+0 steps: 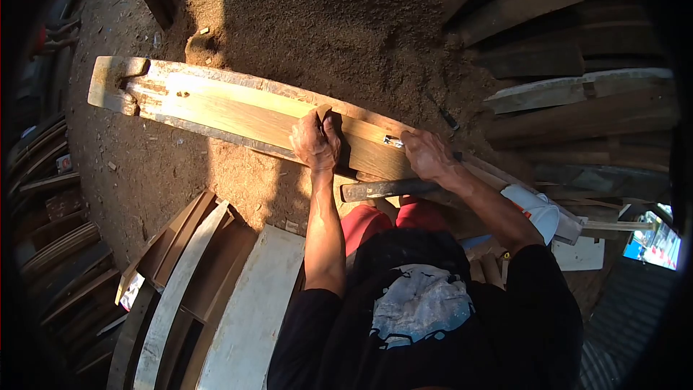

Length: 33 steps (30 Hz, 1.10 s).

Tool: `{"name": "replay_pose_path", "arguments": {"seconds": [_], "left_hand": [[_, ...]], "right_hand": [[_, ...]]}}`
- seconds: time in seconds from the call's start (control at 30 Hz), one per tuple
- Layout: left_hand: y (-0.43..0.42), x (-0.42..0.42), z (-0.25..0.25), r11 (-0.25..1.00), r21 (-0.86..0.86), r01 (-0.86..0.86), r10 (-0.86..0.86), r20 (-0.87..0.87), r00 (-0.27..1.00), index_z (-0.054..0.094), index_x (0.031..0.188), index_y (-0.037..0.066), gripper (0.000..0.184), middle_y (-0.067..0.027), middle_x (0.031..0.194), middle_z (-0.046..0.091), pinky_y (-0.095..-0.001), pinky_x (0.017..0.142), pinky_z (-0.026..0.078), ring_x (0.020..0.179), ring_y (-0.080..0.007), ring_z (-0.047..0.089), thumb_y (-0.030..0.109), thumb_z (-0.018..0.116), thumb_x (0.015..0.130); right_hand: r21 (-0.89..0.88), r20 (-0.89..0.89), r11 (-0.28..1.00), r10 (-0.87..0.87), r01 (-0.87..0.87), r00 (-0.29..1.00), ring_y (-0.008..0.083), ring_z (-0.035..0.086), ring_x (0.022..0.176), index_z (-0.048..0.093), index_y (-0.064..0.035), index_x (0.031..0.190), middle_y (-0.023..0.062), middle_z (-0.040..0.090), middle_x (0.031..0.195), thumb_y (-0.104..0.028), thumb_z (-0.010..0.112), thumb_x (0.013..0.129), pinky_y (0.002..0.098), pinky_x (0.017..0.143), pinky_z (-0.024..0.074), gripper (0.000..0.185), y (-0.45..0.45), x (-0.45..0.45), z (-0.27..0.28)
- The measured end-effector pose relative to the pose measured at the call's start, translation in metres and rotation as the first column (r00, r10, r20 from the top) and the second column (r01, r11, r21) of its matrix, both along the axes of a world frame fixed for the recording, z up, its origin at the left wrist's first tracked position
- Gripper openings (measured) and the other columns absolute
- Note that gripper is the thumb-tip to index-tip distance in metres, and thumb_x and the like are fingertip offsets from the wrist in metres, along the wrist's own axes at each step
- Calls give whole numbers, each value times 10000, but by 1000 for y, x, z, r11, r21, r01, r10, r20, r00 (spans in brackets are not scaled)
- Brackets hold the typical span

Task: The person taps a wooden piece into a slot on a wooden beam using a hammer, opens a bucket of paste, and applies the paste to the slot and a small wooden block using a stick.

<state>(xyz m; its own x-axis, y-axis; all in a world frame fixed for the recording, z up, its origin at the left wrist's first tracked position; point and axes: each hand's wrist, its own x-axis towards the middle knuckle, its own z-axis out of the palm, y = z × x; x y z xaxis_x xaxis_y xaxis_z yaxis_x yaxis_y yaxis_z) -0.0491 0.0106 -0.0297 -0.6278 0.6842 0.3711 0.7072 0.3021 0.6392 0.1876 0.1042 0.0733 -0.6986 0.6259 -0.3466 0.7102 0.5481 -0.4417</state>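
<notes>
A long plank [245, 105] of pale wood with rough, darker edges lies on a wider wooden beam [119, 85]. My left hand [315, 142] rests at the plank's middle, fingers curled round a small dark piece [323, 110] that is mostly covered. Farther right, my right hand [429, 154] is closed beside a shiny metal part [393, 141] on the plank; a dark end shows behind the hand, and the grip hides the rest of this tool. Below the plank, near my knees, is a worn dark wooden bar [382, 189].
Sawdust [332, 22] covers the ground beyond the plank, with a dark thin object [449, 120] on it. Stacked boards [577, 126] stand at the right, more [180, 260] at lower left. A white bucket [535, 211] sits beyond my right forearm.
</notes>
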Motion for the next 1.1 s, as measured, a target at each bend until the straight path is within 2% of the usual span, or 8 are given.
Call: {"name": "replay_pose_path", "arguments": {"seconds": [0.1,0.2,0.5,0.7,0.8,0.9,1.0,1.1], "left_hand": [[2,1,4,1000,4,-8,8,-6,1000,696,1098,81,286,-109,939,706,-465,745,481,849,-358,636,341,653,986],[1,-1,5,1000,-21,-19,18,-38,999,689,1100,86,299,-103,938,700,-464,738,477,855,-351,636,361,644,992],[-1,-1,1,1000,7,-18,18,-42,999,680,1105,89,333,-98,918,685,-454,727,462,824,-340,621,401,606,1014],[-1,-1,2,1000,-7,-13,13,-45,999,676,1111,69,303,-119,907,689,-475,735,482,830,-357,625,343,660,983],[-1,0,3,1000,-3,-22,22,-37,999,678,1108,73,313,-120,898,689,-473,731,482,825,-358,626,361,653,990],[-1,-1,3,999,-8,-32,32,-31,999,684,1096,80,322,-111,917,693,-466,735,471,832,-349,626,384,635,1001],[-1,0,0,1000,7,-18,18,-19,1000,687,1086,74,321,-110,924,698,-463,731,470,830,-352,626,380,633,1003],[0,-1,-4,1000,15,-5,5,4,1000,687,1086,65,322,-115,916,702,-464,725,476,822,-361,628,372,639,1001]], "right_hand": [[-3,-131,999,50,-50,990,501,644,826,622,-28,954,232,659,873,-83,550,886,582,685,500,114,5,-2,-14],[-23,24,996,87,-87,996,476,637,841,632,-36,964,209,651,882,-78,551,886,558,704,493,120,4,11,-25],[90,4,975,202,-202,979,365,591,973,638,-67,903,171,593,951,-37,609,804,478,832,506,107,10,5,-18],[71,-108,982,179,-173,978,381,583,971,641,-48,935,170,582,970,-59,556,867,483,832,478,109,17,13,-18],[68,44,977,200,-203,979,386,602,977,609,-54,902,162,594,947,-72,630,819,500,811,506,87,9,9,-21],[-160,-44,986,38,-45,998,383,612,910,629,-46,933,157,604,920,-66,575,881,474,845,500,78,6,3,-4],[5,-143,997,75,-75,987,417,644,887,621,-47,938,156,648,911,-87,570,909,504,804,518,71,7,9,-31],[-127,-168,986,-127,107,978,446,664,872,627,-49,951,173,681,926,-114,551,942,535,757,526,101,1,-12,-24]]}}
